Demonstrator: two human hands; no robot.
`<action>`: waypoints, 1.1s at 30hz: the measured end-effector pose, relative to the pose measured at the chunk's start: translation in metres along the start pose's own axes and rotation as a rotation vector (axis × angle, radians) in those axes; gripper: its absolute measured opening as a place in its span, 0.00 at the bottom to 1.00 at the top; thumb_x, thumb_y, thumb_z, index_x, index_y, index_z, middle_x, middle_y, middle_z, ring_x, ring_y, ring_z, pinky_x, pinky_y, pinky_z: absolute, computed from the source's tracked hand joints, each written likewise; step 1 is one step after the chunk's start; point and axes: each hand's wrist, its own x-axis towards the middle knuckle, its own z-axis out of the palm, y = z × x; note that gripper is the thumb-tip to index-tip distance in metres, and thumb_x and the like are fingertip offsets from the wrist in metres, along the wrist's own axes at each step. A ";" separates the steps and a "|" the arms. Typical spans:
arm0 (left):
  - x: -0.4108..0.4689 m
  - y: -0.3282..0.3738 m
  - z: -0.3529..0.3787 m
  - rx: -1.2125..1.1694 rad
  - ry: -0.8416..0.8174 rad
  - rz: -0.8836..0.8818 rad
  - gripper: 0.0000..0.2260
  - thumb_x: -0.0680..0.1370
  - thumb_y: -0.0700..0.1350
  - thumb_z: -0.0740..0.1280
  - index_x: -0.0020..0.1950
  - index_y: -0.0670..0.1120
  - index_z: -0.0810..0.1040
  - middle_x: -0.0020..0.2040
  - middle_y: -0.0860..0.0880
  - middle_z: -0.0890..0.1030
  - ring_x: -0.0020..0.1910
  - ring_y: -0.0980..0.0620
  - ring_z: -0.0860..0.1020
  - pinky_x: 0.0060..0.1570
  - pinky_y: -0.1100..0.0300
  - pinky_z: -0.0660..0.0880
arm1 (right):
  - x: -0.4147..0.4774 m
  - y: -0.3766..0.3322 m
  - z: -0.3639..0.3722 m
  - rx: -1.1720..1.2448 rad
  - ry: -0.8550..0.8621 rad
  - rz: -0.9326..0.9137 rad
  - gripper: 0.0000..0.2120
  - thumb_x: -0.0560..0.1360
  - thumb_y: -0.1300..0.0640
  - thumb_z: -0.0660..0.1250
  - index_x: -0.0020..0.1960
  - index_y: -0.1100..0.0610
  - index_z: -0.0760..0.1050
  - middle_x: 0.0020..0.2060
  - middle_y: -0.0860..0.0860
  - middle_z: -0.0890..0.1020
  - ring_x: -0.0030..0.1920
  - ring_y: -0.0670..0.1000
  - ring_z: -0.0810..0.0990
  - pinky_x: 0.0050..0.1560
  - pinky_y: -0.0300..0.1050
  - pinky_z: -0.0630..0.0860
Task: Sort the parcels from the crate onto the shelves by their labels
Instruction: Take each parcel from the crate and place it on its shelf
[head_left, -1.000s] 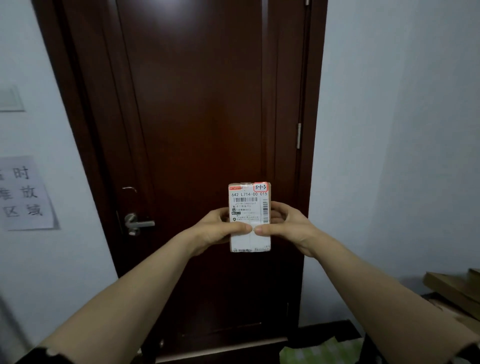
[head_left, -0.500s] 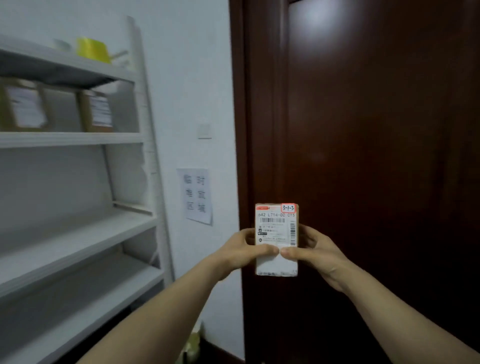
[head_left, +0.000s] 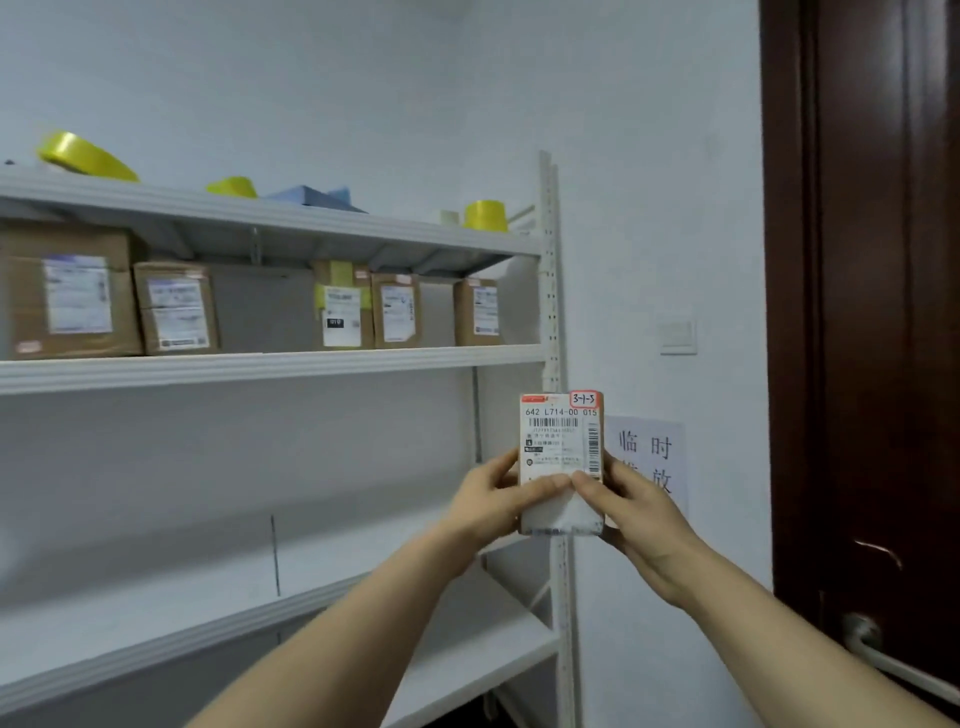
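Parcel (head_left: 561, 457) was held upright in the air, long side pointing to 12 o'clock. It was pinched low down by the left hand (head_left: 493, 499) at 9 o'clock and the right hand (head_left: 628, 504) at 3 o'clock, with both thumbs curled onto its front. The shelves (head_left: 270, 364) were seen at 9 o'clock from the parcel, so the left hand was judged to be nearer them.

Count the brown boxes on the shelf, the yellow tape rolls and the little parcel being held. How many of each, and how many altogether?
Brown cardboard boxes on the white metal shelf: 5
Yellow tape rolls: 3
Small white-labelled parcel, held up: 1
Total: 9
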 end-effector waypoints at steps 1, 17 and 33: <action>0.007 0.002 -0.014 0.012 0.020 0.017 0.16 0.74 0.43 0.72 0.61 0.51 0.77 0.52 0.51 0.83 0.46 0.57 0.83 0.42 0.64 0.79 | 0.015 0.003 0.011 0.004 -0.002 -0.006 0.16 0.76 0.56 0.66 0.62 0.45 0.75 0.52 0.43 0.84 0.55 0.47 0.81 0.59 0.49 0.76; 0.178 -0.012 -0.137 0.123 0.152 0.185 0.19 0.74 0.41 0.71 0.55 0.64 0.73 0.54 0.54 0.82 0.54 0.54 0.80 0.50 0.61 0.79 | 0.240 0.053 0.074 0.186 -0.057 -0.100 0.11 0.78 0.57 0.63 0.59 0.49 0.77 0.51 0.48 0.84 0.54 0.52 0.82 0.56 0.51 0.78; 0.207 -0.010 -0.226 0.281 0.625 0.238 0.22 0.74 0.39 0.70 0.65 0.56 0.72 0.52 0.53 0.82 0.48 0.59 0.81 0.42 0.68 0.78 | 0.372 0.083 0.169 0.206 -0.448 -0.220 0.09 0.78 0.56 0.64 0.55 0.45 0.77 0.53 0.46 0.84 0.57 0.48 0.80 0.63 0.53 0.74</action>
